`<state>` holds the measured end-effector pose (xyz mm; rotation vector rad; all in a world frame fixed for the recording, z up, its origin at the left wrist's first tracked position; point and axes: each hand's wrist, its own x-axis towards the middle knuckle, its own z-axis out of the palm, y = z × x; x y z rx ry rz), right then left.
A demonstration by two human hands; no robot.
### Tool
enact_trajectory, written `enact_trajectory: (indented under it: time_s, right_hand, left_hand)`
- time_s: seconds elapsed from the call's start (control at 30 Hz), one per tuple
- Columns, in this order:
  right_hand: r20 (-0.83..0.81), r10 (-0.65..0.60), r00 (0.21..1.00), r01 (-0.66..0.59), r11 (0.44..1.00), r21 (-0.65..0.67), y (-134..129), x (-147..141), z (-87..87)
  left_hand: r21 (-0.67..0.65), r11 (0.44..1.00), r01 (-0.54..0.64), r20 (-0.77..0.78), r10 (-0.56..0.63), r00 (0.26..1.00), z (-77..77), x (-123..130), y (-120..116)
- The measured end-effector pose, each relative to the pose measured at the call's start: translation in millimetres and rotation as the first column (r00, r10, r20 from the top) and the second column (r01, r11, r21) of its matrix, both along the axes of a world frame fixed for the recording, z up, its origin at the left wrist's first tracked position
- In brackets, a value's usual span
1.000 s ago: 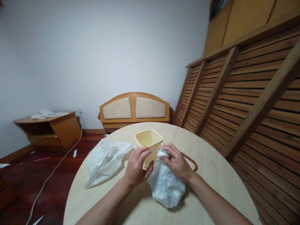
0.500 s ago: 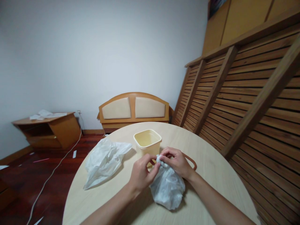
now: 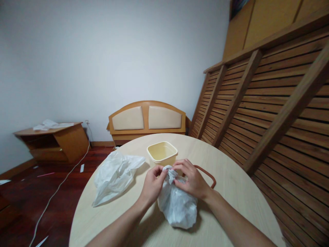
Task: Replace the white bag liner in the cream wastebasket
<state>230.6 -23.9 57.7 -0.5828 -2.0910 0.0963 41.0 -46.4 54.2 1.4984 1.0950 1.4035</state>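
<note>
A white plastic bag (image 3: 178, 207), bunched and twisted into a knot at its top, sits on the near part of the round table. My left hand (image 3: 153, 181) pinches the left side of that knot between thumb and fingers. On the other side, my right hand (image 3: 191, 180) has thumb and fingertips on the knot, gripping the plastic. What fills the bag is hidden. Just behind both hands stands a pale yellow square tub (image 3: 163, 152), its lower part covered by the bag and hands. A brown loop-shaped handle or frame (image 3: 209, 176) lies partly hidden behind my right hand.
Another crumpled white plastic bag (image 3: 115, 176) lies on the left of the round table (image 3: 239, 212). Beyond are a headboard (image 3: 146, 118) and a low cabinet (image 3: 59, 140). A slatted wooden frame (image 3: 272, 113) leans at the right; a cable (image 3: 59, 188) crosses the floor.
The knotted top of the bag has shifted slightly left and the bag with it. My left hand has moved a little left and up; my right hand's fingers have spread further around the knot.
</note>
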Motion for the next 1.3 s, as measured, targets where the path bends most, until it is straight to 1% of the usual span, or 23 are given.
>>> enact_trajectory:
  time_s: [0.1, 0.17, 0.23, 0.33, 0.43, 0.5, 0.57, 0.63, 0.7, 0.77, 0.83, 0.9, 0.93, 0.97, 1.03, 1.1, 1.17, 1.23, 1.27, 1.3]
  right_hand:
    - [-0.113, 0.021, 0.993, -0.03, 0.996, -0.079, 0.9, -0.6, -0.3]
    - [-0.19, 0.05, 0.98, -0.08, 0.985, -0.151, 1.0, -0.5, 0.0]
    - [-0.253, 0.087, 0.964, -0.147, 0.963, -0.227, 0.3, -1.1, 0.1]
    - [-0.324, 0.165, 0.932, -0.272, 0.908, -0.318, -2.4, -3.6, -0.4]
    - [-0.392, 0.234, 0.89, -0.388, 0.84, -0.379, -3.7, -4.9, -1.3]
    - [-0.451, 0.247, 0.858, -0.442, 0.802, -0.402, -2.3, -3.6, -2.2]
    - [-0.518, 0.21, 0.829, -0.466, 0.771, -0.434, 0.8, -1.2, -3.3]
    - [-0.595, 0.142, 0.791, -0.493, 0.724, -0.482, 4.1, 1.2, -4.0]
    - [-0.653, 0.063, 0.755, -0.519, 0.667, -0.535, 5.8, 2.9, -3.4]
    - [-0.677, 0.016, 0.736, -0.54, 0.618, -0.572, 5.1, 4.1, -1.3]
    - [-0.681, 0.041, 0.731, -0.576, 0.572, -0.584, 2.8, 5.0, 0.8]
    - [-0.677, 0.129, 0.725, -0.632, 0.516, -0.578, 0.7, 5.9, 1.4]
    - [-0.661, 0.18, 0.729, -0.647, 0.497, -0.578, 0.1, 6.1, 1.0]
    - [-0.63, 0.227, 0.742, -0.647, 0.488, -0.586, -0.1, 6.1, 0.2]
    - [-0.542, 0.296, 0.787, -0.61, 0.505, -0.61, -0.4, 5.3, -1.2]
    - [-0.468, 0.322, 0.823, -0.566, 0.535, -0.627, -1.4, 3.6, -1.5]
    - [-0.436, 0.309, 0.845, -0.533, 0.539, -0.652, -3.7, 1.9, -0.1]
    - [-0.442, 0.279, 0.853, -0.52, 0.528, -0.671, -6.5, 1.2, 2.2]
    - [-0.46, 0.264, 0.847, -0.527, 0.517, -0.674, -7.5, 1.4, 3.4]
    - [-0.489, 0.25, 0.836, -0.543, 0.506, -0.67, -8.2, 2.0, 4.3]
  left_hand:
    - [-0.01, 0.999, 0.049, 0.065, -0.049, 0.997, 4.1, 1.1, -4.5]
    - [0.022, 0.996, 0.085, 0.089, -0.087, 0.992, 6.3, 2.4, -8.2]
    - [0.045, 0.991, 0.125, 0.1, -0.129, 0.987, 7.3, 2.8, -10.7]
    - [0.047, 0.985, 0.168, 0.109, -0.172, 0.979, 6.2, 0.1, -11.4]
    - [0.115, 0.969, 0.221, 0.101, -0.232, 0.967, 2.5, -5.2, -9.7]
    - [0.181, 0.945, 0.274, 0.104, -0.296, 0.95, -0.2, -8.6, -8.6]
    - [0.227, 0.928, 0.295, 0.123, -0.328, 0.937, -1.2, -10.7, -8.4]
    - [0.266, 0.926, 0.268, 0.129, -0.309, 0.942, 0.3, -11.5, -9.3]
    - [0.295, 0.93, 0.22, 0.103, -0.259, 0.96, 3.6, -11.1, -10.7]
    - [0.297, 0.939, 0.173, 0.059, -0.199, 0.978, 6.2, -10.2, -11.1]
    - [0.29, 0.946, 0.144, 0.016, -0.156, 0.988, 5.9, -9.1, -9.3]
    - [0.305, 0.944, 0.129, 0.007, -0.137, 0.991, 2.3, -8.2, -6.2]
    - [0.319, 0.939, 0.126, 0.018, -0.139, 0.99, -0.1, -7.7, -4.7]
    - [0.334, 0.934, 0.128, 0.033, -0.148, 0.989, -2.4, -7.4, -3.7]
    - [0.356, 0.923, 0.149, 0.053, -0.179, 0.982, -5.6, -7.0, -3.6]
    - [0.383, 0.905, 0.185, 0.025, -0.211, 0.977, -6.5, -6.9, -6.0]
    - [0.419, 0.881, 0.218, -0.047, -0.218, 0.975, -6.0, -6.4, -9.6]
    - [0.456, 0.869, 0.192, -0.106, -0.161, 0.981, -5.1, -5.2, -12.7]
    - [0.48, 0.867, 0.134, -0.108, -0.093, 0.99, -4.6, -4.5, -13.9]
    - [0.511, 0.859, 0.041, -0.081, 0.0, 0.997, -4.0, -3.9, -15.0]
